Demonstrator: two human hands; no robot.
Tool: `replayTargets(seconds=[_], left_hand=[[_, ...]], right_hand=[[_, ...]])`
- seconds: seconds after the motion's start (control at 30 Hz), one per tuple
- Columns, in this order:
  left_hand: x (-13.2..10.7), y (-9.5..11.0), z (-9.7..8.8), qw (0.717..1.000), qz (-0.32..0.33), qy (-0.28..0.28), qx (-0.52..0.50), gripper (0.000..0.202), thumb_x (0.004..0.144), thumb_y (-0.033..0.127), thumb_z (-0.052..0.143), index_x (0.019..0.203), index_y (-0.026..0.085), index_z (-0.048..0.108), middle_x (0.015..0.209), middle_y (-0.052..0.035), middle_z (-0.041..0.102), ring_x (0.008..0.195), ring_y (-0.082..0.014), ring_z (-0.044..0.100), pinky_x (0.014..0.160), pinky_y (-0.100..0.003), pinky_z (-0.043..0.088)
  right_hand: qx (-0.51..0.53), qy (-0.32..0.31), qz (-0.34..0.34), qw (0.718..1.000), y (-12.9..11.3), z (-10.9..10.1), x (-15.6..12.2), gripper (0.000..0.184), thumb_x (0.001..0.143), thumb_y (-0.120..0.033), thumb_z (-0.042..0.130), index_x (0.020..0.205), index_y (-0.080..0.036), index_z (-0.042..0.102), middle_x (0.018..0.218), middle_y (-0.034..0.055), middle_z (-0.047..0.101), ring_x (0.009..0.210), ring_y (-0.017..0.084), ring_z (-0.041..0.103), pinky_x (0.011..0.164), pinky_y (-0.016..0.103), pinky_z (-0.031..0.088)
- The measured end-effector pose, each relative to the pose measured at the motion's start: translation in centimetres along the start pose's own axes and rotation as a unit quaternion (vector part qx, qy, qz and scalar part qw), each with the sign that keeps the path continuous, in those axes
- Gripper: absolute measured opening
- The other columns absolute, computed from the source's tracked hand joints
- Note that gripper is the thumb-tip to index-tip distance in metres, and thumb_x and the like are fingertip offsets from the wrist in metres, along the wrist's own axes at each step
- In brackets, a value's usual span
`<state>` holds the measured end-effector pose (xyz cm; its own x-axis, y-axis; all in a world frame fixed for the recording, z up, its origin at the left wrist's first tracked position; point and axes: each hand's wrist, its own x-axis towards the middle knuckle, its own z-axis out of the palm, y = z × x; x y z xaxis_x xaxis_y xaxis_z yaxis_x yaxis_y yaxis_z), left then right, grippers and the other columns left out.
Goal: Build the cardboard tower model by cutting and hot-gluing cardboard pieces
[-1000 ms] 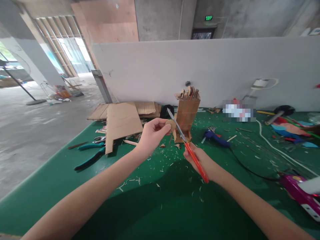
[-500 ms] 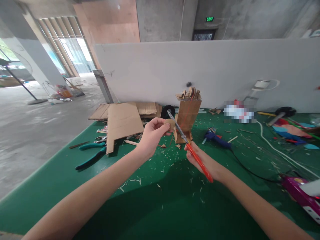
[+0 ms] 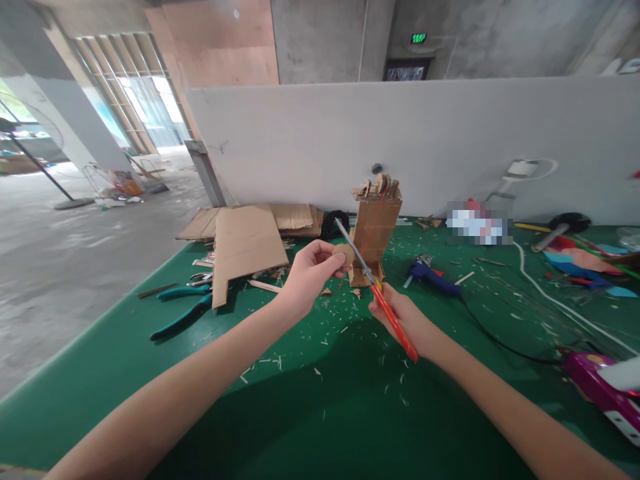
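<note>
My left hand (image 3: pixel 309 275) pinches a small round cardboard disc (image 3: pixel 344 253) in its fingertips, raised over the green table (image 3: pixel 150 373). My right hand (image 3: pixel 406 321) is closed round the red handles of a pair of scissors (image 3: pixel 373 283). The grey blades point up and left, their edge against the disc. Just behind the disc stands a tall cardboard box (image 3: pixel 373 230) with scraps sticking out of its top.
Flat cardboard sheets (image 3: pixel 247 243) lie at the back left, teal pliers (image 3: pixel 183 313) beside them. A blue glue gun (image 3: pixel 434 277) with a black cord lies right of the box. A pink tool (image 3: pixel 603 390) sits at the right edge. Cardboard shavings litter the mat. A white partition (image 3: pixel 425 140) backs the table.
Both hands have stayed close together around the disc. The scissors shifted slightly down and left, and the disc turned a little in my left fingers.
</note>
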<state>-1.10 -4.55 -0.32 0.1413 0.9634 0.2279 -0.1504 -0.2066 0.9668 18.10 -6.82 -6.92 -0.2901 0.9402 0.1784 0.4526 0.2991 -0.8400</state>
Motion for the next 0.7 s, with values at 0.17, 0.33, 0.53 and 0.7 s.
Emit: replayTargets(seconds=[0.17, 0.33, 0.53, 0.7], left_hand=[[-0.2, 0.3, -1.0, 0.944, -0.029, -0.242, 0.223, 0.017, 0.073, 0.025, 0.059, 0.09, 0.019, 0.058, 0.068, -0.0002, 0.061, 0.061, -0.0136, 0.058, 0.055, -0.026, 0.045], [-2.1, -1.6, -1.7, 0.821, 0.05, -0.313, 0.475, 0.018, 0.075, 0.031, 0.058, 0.088, 0.019, 0.064, 0.094, -0.007, 0.063, 0.093, -0.0242, 0.057, 0.077, -0.037, 0.046], [-1.1, -0.1, -10.1, 0.689, 0.079, 0.006, 0.72, 0.035, 0.087, 0.04, 0.039, 0.102, 0.016, 0.06, 0.105, -0.0161, 0.059, 0.102, -0.0342, 0.05, 0.087, -0.051, 0.039], [0.7, 0.6, -20.2, 0.794, -0.068, 0.242, 0.553, 0.038, 0.063, 0.048, 0.07, 0.072, 0.017, 0.051, 0.081, -0.0138, 0.061, 0.108, -0.0447, 0.047, 0.087, -0.058, 0.034]], right_hand=[[0.018, 0.057, -0.021, 0.998, -0.7, -0.9, 0.0, 0.028, 0.084, -0.048, 0.05, 0.081, -0.023, 0.039, 0.065, -0.0048, 0.037, 0.052, 0.01, 0.035, 0.046, 0.026, 0.032], [0.041, 0.081, 0.003, 0.996, 0.0, -1.7, 0.1, 0.037, 0.086, -0.059, 0.041, 0.081, -0.023, 0.037, 0.058, -0.0081, 0.031, 0.045, 0.008, 0.031, 0.042, 0.023, 0.028], [0.044, 0.072, 0.024, 0.996, 0.4, -1.2, 0.6, 0.043, 0.082, -0.065, 0.041, 0.078, -0.022, 0.037, 0.061, -0.0071, 0.033, 0.048, 0.008, 0.034, 0.044, 0.023, 0.03], [0.04, 0.069, 0.013, 0.997, 0.8, -0.5, 0.6, 0.031, 0.081, -0.049, 0.053, 0.082, -0.022, 0.038, 0.066, -0.0059, 0.042, 0.052, 0.009, 0.038, 0.048, 0.024, 0.034]])
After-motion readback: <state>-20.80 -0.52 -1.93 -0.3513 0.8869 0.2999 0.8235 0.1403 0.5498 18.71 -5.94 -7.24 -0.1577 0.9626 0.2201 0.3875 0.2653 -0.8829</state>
